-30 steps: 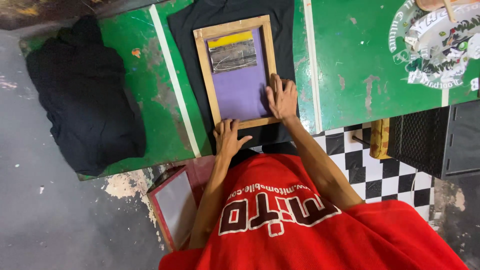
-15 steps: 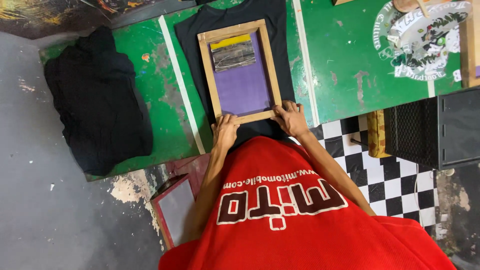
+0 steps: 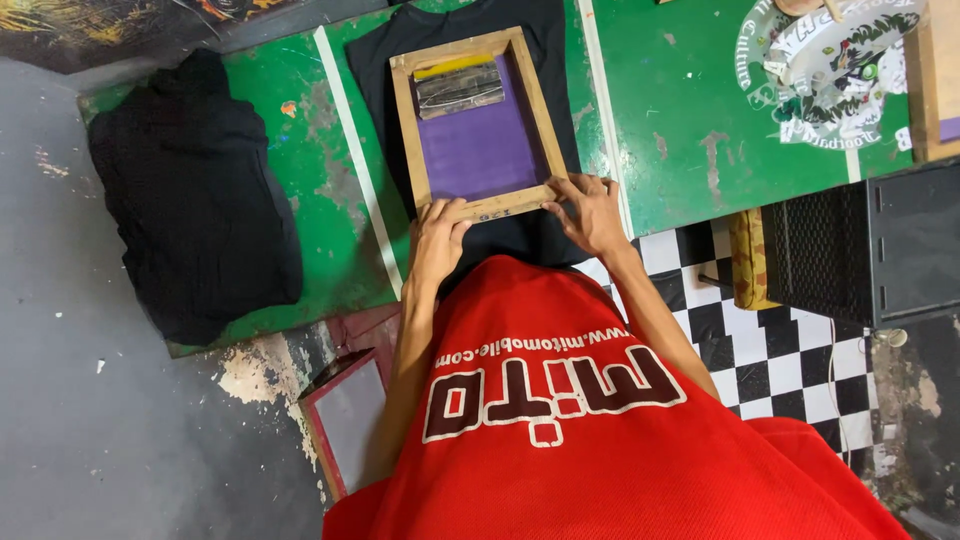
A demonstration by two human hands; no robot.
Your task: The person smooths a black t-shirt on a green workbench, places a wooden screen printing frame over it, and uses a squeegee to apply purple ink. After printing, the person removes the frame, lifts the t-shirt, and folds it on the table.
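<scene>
Red shirt (image 3: 600, 440) fills the near edge, white block print on it, worn by the person. At 9 o'clock from it, a small red-framed screen (image 3: 345, 420) leans on the grey floor (image 3: 100, 420). At 3 o'clock, checkered floor (image 3: 770, 350) and a black crate (image 3: 865, 245).

Left hand (image 3: 437, 240) grips the near rail of the frame (image 3: 478, 208) at its left corner, fingers curled over the wood. Right hand (image 3: 590, 212) grasps the same rail at the right corner, fingers spread along the edge. Both hands closed on the frame, not released.

Frame is wooden, with purple mesh (image 3: 480, 150), lying flat on a black tee (image 3: 520, 60) spread on the green table (image 3: 700, 120). Frame sits at 12 o'clock from the hands, slightly rotated. Squeegee (image 3: 460, 88) rests inside the frame at its far end, yellow strip just beyond it.

Heap of black cloth (image 3: 190, 200) lies at 9 o'clock of the frame, well apart, on the table's left end. White stripe (image 3: 355, 160) runs between heap and tee. Round white-and-green printed design (image 3: 830, 65) at 2 o'clock, far right. Another wooden frame (image 3: 935, 85) shows at the right edge, partly cut off.
</scene>
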